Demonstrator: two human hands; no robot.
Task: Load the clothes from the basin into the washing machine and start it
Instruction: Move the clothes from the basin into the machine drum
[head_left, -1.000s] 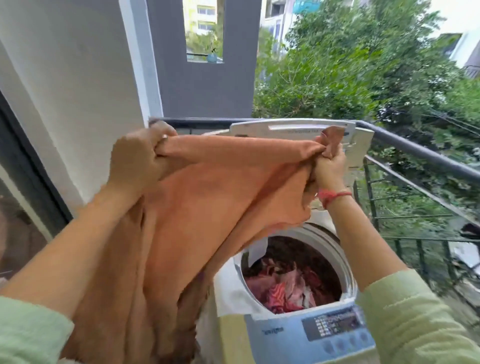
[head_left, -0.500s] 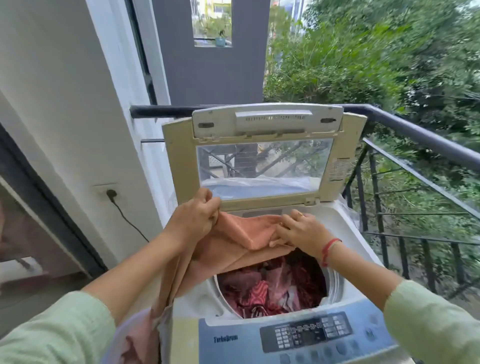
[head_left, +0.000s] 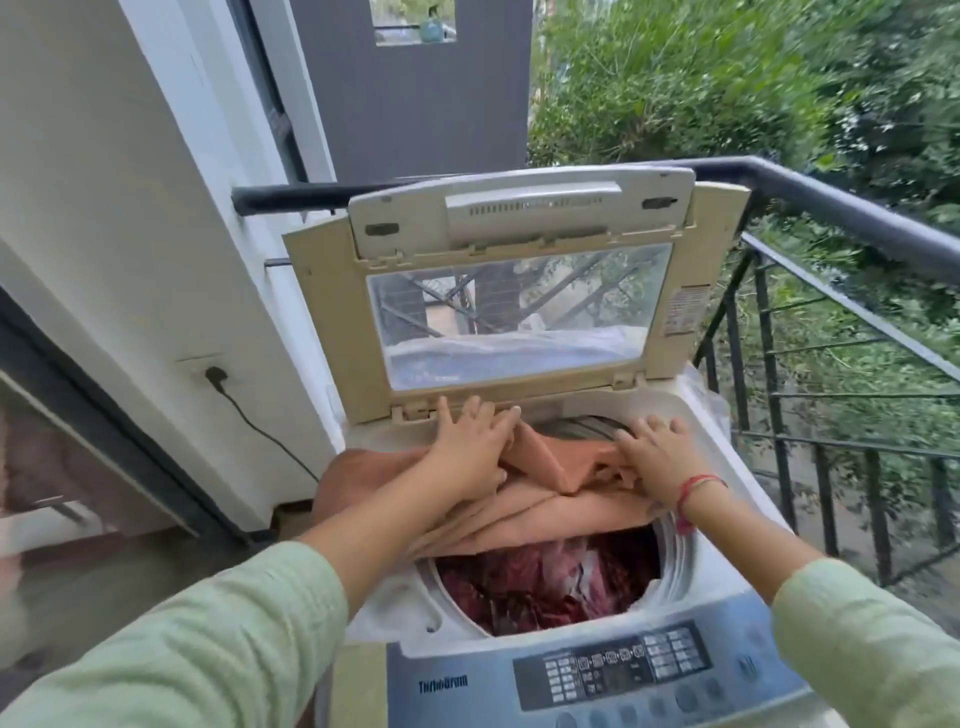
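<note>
Balcony washing machine (head_left: 597, 675): left hand (head_left: 470, 452) and right hand (head_left: 657, 460), fingers spread flat, press orange cloth (head_left: 550, 512) at twelve o'clock; the nine o'clock overhang should be tucked inside.

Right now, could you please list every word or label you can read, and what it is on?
"TurboDrum": on the washing machine's control panel, lower left.
Button labels on that panel: too small to read.
Sticker on the lid frame: blurred.
Lettering on the lid handle: blurred.
</note>
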